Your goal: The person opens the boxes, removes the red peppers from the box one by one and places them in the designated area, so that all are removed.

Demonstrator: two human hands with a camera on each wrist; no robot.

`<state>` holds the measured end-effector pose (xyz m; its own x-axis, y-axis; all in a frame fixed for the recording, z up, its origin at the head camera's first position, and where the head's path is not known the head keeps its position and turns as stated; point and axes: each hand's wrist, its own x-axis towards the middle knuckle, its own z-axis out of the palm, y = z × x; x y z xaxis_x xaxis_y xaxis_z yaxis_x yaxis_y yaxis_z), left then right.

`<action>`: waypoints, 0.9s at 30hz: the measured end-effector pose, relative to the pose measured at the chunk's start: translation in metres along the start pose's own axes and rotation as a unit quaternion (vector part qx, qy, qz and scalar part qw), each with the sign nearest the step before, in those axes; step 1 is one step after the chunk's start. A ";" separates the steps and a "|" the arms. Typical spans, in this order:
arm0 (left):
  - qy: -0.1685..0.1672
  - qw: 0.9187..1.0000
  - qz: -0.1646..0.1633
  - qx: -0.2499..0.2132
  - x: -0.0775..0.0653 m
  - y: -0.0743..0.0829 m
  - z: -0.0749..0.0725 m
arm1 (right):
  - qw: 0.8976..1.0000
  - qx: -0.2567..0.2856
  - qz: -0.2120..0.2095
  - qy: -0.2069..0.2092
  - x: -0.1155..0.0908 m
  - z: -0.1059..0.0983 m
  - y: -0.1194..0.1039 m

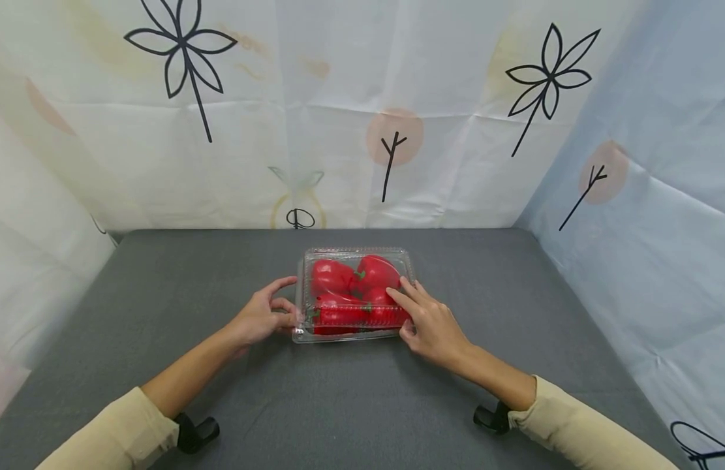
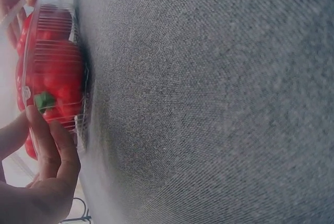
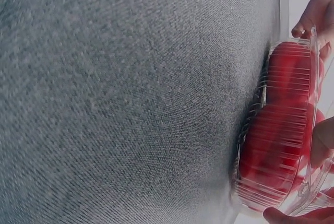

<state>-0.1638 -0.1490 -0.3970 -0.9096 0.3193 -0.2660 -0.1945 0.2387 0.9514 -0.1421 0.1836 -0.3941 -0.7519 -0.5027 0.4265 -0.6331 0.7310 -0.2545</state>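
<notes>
Your left hand (image 1: 261, 320) pinches the left rim of the clear plastic clamshell (image 1: 344, 337); your right hand (image 1: 434, 329) grasps its right end. It holds red bell peppers (image 1: 333, 277), mid-tabletop (image 1: 350, 405). Steady both ends, squeezing lightly: thin walls probably flex.

The peppers (image 1: 333, 277) are glossy red, with green stems (image 2: 44, 102). Their container (image 1: 362, 252) is colourless, patterned with fine parallel ribs. The tabletop (image 1: 350, 398) is fine-grained grey. Twelve o'clock in the head view, the backdrop (image 1: 327, 130) is white; toward half past ten and two, black-outlined flowers (image 1: 182, 42); near half past twelve, a peach disc (image 1: 409, 147) crossed by a black twig (image 1: 390, 156). Toward three, the cloth (image 1: 662, 137) turns pale blue. Sleeves (image 1: 112, 431) at eight and four are beige; straps (image 1: 192, 435), black.
</notes>
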 end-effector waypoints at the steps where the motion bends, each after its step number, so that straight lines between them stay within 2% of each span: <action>1: -0.001 1.000 0.002 0.001 0.000 0.000 0.000 | 1.000 -0.004 -0.005 0.004 0.000 0.000 0.000; 7: 0.000 1.000 0.006 0.016 -0.001 -0.001 -0.004 | 0.999 -0.026 -0.034 0.027 -0.004 0.001 0.004; 17: 0.011 1.000 -0.008 0.004 -0.002 0.000 -0.001 | 0.998 -0.042 -0.047 0.029 0.000 -0.006 0.007; 23: 0.016 1.000 -0.012 0.001 -0.002 0.000 0.001 | 0.999 -0.002 -0.029 0.045 0.008 -0.017 0.011; 27: 0.016 1.000 -0.017 0.001 -0.003 0.000 0.001 | 0.996 0.023 -0.031 0.074 0.017 -0.023 0.016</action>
<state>-0.1609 -0.1487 -0.3963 -0.9142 0.2809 -0.2921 -0.2241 0.2499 0.9420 -0.1604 0.1973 -0.3708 -0.6775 -0.4701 0.5657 -0.6878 0.6774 -0.2609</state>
